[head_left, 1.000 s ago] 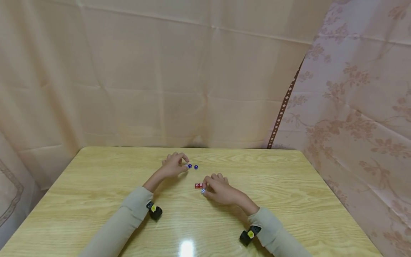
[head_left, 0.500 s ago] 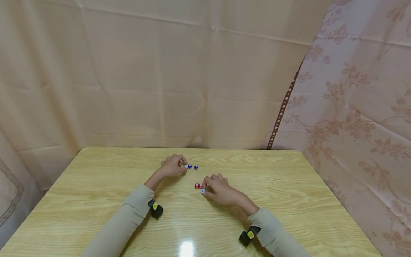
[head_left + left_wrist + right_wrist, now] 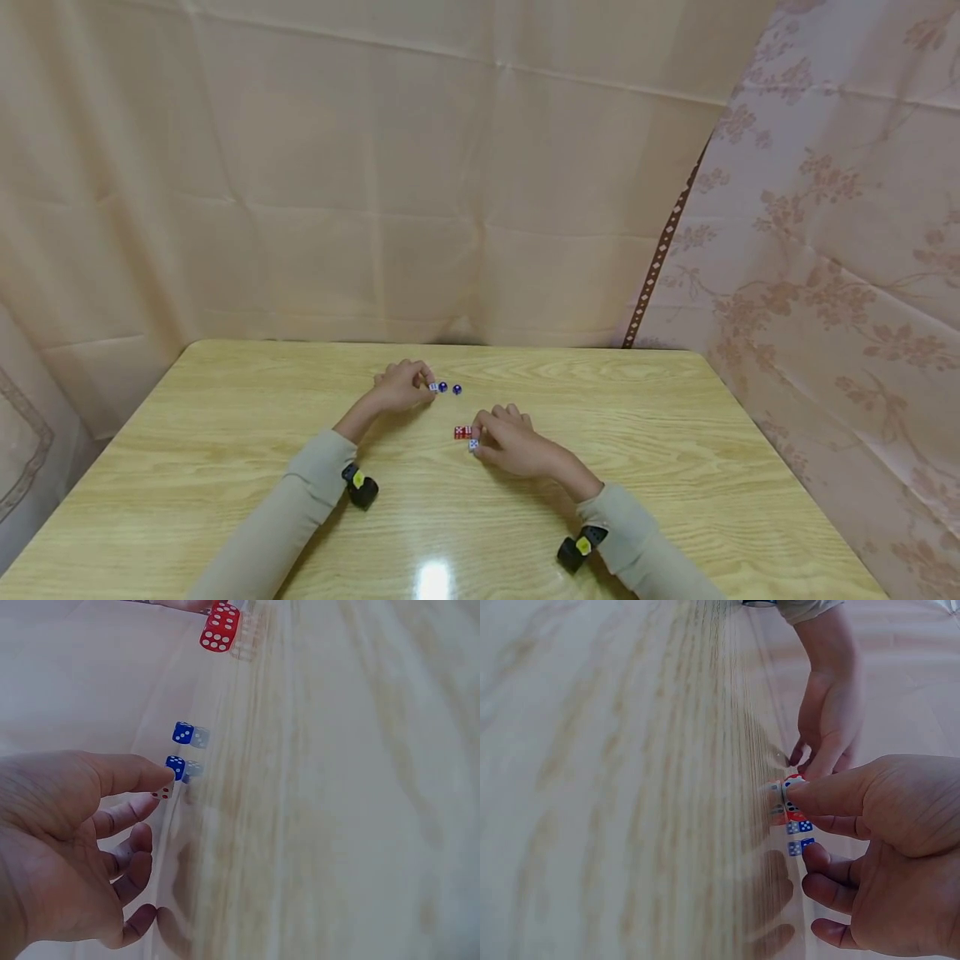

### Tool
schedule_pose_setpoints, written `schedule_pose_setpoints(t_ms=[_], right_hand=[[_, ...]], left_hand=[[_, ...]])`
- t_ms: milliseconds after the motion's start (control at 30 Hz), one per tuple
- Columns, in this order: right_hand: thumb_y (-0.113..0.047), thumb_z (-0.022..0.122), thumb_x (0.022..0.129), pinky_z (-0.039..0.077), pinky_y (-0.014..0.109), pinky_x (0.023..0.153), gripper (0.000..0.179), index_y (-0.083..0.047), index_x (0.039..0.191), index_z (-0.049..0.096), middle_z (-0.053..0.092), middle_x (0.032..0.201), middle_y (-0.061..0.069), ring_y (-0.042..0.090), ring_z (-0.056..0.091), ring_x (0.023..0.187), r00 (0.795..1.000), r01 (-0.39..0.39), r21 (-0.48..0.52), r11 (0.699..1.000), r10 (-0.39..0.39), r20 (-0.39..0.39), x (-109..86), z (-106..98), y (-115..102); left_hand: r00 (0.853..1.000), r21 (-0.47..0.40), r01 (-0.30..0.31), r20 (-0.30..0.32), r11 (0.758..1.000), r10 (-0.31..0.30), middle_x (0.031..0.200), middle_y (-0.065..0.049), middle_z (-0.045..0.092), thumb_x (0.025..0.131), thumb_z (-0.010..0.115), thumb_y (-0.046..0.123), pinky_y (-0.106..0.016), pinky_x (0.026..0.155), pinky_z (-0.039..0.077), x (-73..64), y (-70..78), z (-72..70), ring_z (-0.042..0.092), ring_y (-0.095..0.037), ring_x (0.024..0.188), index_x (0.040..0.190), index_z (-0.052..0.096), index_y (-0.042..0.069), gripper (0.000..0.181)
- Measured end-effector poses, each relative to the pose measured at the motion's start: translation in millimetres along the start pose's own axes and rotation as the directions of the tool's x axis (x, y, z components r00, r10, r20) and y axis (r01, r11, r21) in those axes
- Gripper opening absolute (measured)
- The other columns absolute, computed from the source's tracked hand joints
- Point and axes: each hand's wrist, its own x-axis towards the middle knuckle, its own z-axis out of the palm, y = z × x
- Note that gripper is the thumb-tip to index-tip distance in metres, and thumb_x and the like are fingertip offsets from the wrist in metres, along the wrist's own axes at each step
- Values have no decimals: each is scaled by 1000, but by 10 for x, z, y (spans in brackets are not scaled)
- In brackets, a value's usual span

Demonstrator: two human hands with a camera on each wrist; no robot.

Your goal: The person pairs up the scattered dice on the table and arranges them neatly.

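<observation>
On the wood-grain desk (image 3: 450, 508) we note: right hand (image 3: 513, 443) pinching a blue-pipped white cubic die (image 3: 473, 446) just nearside of two red cubic dice (image 3: 459, 432); farther, left hand (image 3: 401, 387) pinching another white cubic die (image 3: 433, 387) beside two blue cubic dice (image 3: 457, 389).

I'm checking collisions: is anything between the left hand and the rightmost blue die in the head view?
Yes: the other blue die stands between the left hand, with the white die it pinches, and the rightmost blue die.
</observation>
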Motion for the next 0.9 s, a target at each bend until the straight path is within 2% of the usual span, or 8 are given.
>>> schedule_pose_setpoints(t_ms=[133,267,567,700,900], right_hand=[[-22,65,100,21,37,78,10,-17,102,57,42,89,-2,20,31,89,1000,-16,3,1000,16,10,15,-1,-8],[-22,65,100,21,37,78,10,-16,102,57,43,89,-2,19,31,89,1000,-10,-4,1000,10,11,23,6,1],[-20,64,100,20,36,77,10,-13,103,57,45,88,0,19,30,88,1000,-2,11,1000,2,25,13,-18,-24],[-20,64,100,20,37,78,10,-13,103,57,45,89,1,19,30,88,1000,-3,16,1000,2,26,13,-14,-25],[-20,64,100,21,36,77,10,-13,103,58,46,89,1,19,31,88,1000,-2,4,1000,2,20,24,0,-13]], left_hand=[[1000,-14,-18,-2,1000,18,92,-6,53,91,74,20,-49,88,26,-29,-13,-6,43,-25,93,99,64,10,17],[998,-29,-55,-11,998,55,91,-5,53,90,75,19,-51,88,27,-116,15,-13,42,-25,91,99,65,10,16],[988,-9,-152,-4,988,152,88,-3,47,88,74,17,-47,82,21,-344,247,-24,37,-25,88,97,65,14,13],[980,12,-197,3,980,197,88,-3,48,87,74,17,-47,83,21,-421,330,24,38,-24,87,93,64,16,12],[968,34,-249,27,968,248,84,1,48,85,77,17,-44,80,22,-501,412,169,38,-21,84,90,64,18,13]])
